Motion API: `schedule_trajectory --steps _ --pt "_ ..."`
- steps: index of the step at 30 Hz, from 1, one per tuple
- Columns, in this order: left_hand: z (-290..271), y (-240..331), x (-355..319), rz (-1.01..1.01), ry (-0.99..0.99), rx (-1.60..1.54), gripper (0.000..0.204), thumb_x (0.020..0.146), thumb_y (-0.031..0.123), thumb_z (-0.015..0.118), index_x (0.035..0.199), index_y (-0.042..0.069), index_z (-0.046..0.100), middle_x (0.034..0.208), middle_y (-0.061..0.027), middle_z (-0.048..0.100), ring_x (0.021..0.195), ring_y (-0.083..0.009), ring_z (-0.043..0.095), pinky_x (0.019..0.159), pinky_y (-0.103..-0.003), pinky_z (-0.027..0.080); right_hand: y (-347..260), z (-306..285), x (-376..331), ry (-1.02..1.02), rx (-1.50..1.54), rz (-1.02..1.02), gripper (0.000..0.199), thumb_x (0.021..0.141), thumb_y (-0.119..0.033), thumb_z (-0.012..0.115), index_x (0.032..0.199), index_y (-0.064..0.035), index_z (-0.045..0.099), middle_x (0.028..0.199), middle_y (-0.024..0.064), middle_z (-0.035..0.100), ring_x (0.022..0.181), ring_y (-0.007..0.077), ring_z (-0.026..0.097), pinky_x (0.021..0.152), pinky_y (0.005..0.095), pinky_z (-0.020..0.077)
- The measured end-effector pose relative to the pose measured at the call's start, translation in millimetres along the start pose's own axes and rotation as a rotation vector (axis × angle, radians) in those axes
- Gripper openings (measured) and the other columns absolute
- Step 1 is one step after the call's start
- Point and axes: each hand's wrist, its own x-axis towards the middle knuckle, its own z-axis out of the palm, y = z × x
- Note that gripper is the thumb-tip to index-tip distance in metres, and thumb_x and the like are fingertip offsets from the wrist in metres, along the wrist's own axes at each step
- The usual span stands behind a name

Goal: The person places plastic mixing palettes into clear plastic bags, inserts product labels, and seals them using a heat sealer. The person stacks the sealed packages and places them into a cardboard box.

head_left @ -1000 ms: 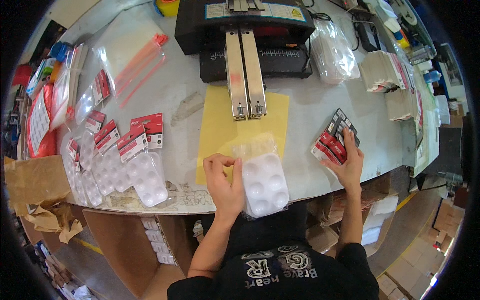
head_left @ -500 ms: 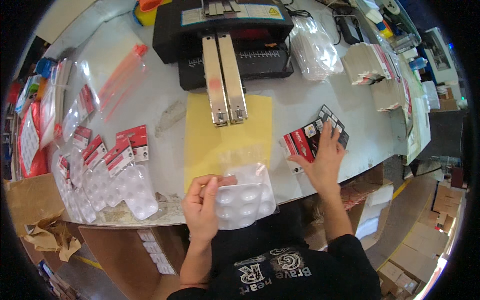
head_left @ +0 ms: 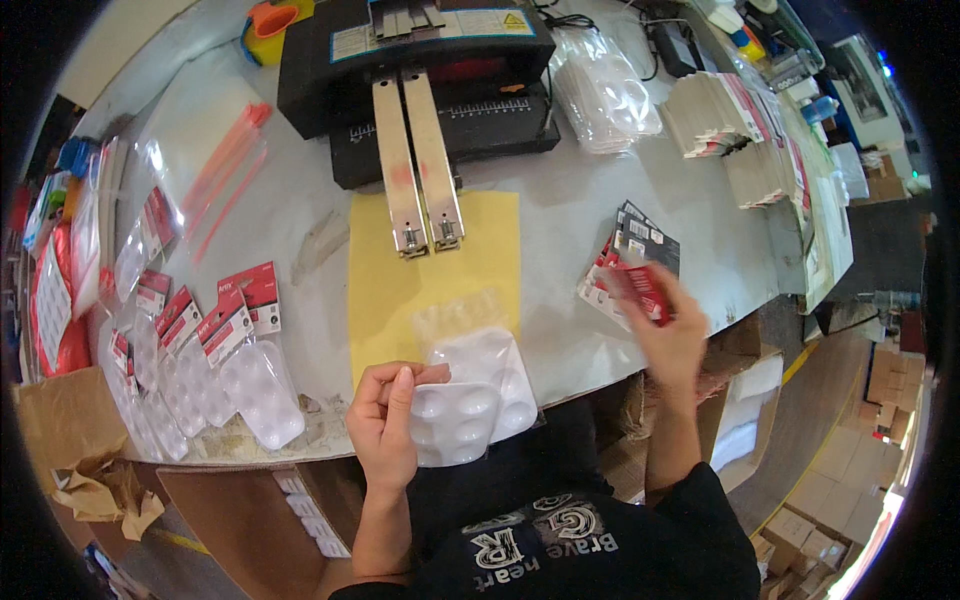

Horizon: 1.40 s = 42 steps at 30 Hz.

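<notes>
Pinched in my left hand (head_left: 382,420) is a white plastic paint palette (head_left: 453,425) with round wells, held by its upper edge at the table's front edge. Partly behind it lies a second white palette (head_left: 512,375), which seems to be in a clear bag. My right hand (head_left: 672,335) is closed on a red header card (head_left: 648,292), slightly blurred, raised toward me. Just beyond that hand, a few black and red header cards (head_left: 650,245) lie fanned on the table. A yellow sheet (head_left: 480,260) lies under the bag's open end.
At the back stands a black machine (head_left: 440,120) with two metal bars reaching over the yellow sheet. Bagged palettes with red headers (head_left: 262,390) lie at left. Clear plastic sleeves (head_left: 605,95) and card stacks (head_left: 710,115) are at back right. Cardboard boxes (head_left: 250,510) stand below the table edge.
My right hand has gone from spread fingers over the header cards to gripping one and lifting it nearer. My left hand keeps its palette, now a little apart from the bagged one.
</notes>
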Motion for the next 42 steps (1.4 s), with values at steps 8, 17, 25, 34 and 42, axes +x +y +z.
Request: schedule_trajectory --steps 8,17,25,34,42 --pt "-1 3 0 -0.023 -0.05 -0.004 0.017 0.097 0.013 0.049 0.095 -0.003 0.055 0.09 -0.0163 0.069 0.085 -0.0162 0.064 0.082 -0.027 0.048 21 -57 45 -0.204 -0.313 -0.266 0.05 0.064 -0.008 0.078 0.112 -0.0057 0.064 0.091 0.0092 0.071 0.083 0.0172 0.066 0.079 0.0304 0.05" --pt "8 20 -11 -0.052 -0.151 -0.084 0.019 0.096 0.013 0.05 0.098 -0.004 0.056 0.093 -0.0182 0.069 0.088 -0.0167 0.065 0.083 -0.028 0.047 35 -37 48 -0.321 -0.392 -0.2 0.098 0.045 -0.03 0.09 0.128 -0.0031 0.047 0.123 0.0143 0.058 0.104 0.028 0.062 0.085 0.0363 0.0476" --pt "6 16 -11 -0.03 -0.168 -0.053 0.018 0.097 0.013 0.05 0.098 -0.004 0.056 0.093 -0.0183 0.069 0.089 -0.017 0.065 0.085 -0.028 0.047 45 -27 44 -0.304 -0.63 -0.25 0.119 0.031 -0.036 0.09 0.133 -0.0068 0.035 0.136 0.0096 0.038 0.117 0.0305 0.05 0.083 0.0457 0.0431" --pt "7 17 -15 -0.045 -0.182 -0.08 0.018 0.096 0.011 0.05 0.098 -0.005 0.057 0.094 -0.0183 0.069 0.09 -0.0177 0.065 0.084 -0.028 0.047 39 -22 25 -0.16 -0.592 -0.333 0.095 0.041 -0.03 0.09 0.121 -0.0075 0.044 0.12 0.0071 0.052 0.102 0.0278 0.057 0.082 0.0406 0.0387" --pt "17 29 -18 -0.149 -0.229 -0.089 0.022 0.096 0.008 0.049 0.107 -0.008 0.059 0.101 -0.0175 0.068 0.096 -0.0186 0.064 0.088 -0.027 0.047 -42 -42 2 -0.243 0.052 -0.268 0.055 0.06 -0.021 0.086 0.105 -0.0041 0.057 0.084 0.0095 0.066 0.072 0.0259 0.063 0.065 0.0357 0.0475"
